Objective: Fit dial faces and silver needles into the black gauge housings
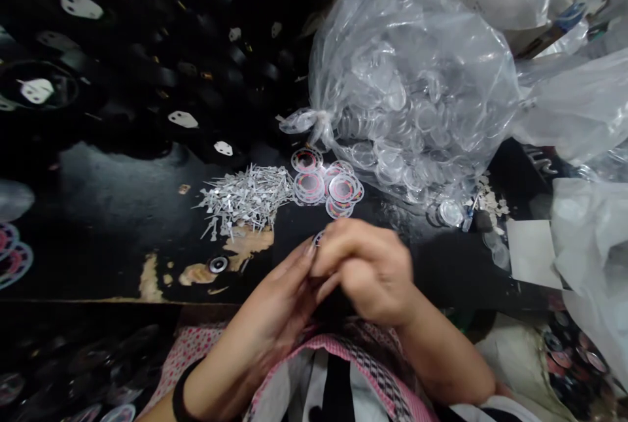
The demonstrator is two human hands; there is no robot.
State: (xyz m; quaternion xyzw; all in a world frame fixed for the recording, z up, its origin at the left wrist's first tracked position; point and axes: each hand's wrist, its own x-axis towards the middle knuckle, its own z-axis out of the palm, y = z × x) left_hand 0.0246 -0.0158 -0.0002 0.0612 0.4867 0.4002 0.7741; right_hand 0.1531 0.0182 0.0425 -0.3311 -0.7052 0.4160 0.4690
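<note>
Head view, both hands' grip on small round disc (318, 237), left hand (275, 307), right hand (367, 268)

The bag (417, 75) in the upper right of the frame is thin, clear, glossy plastic, crinkled, holding clear plastic discs (392, 147). At centre, the pile of pins (248, 199) looks like pale matt metal. The printed discs (326, 183) beside it are glossy. The black tabletop (112, 212) is chipped, baring wood.
</note>
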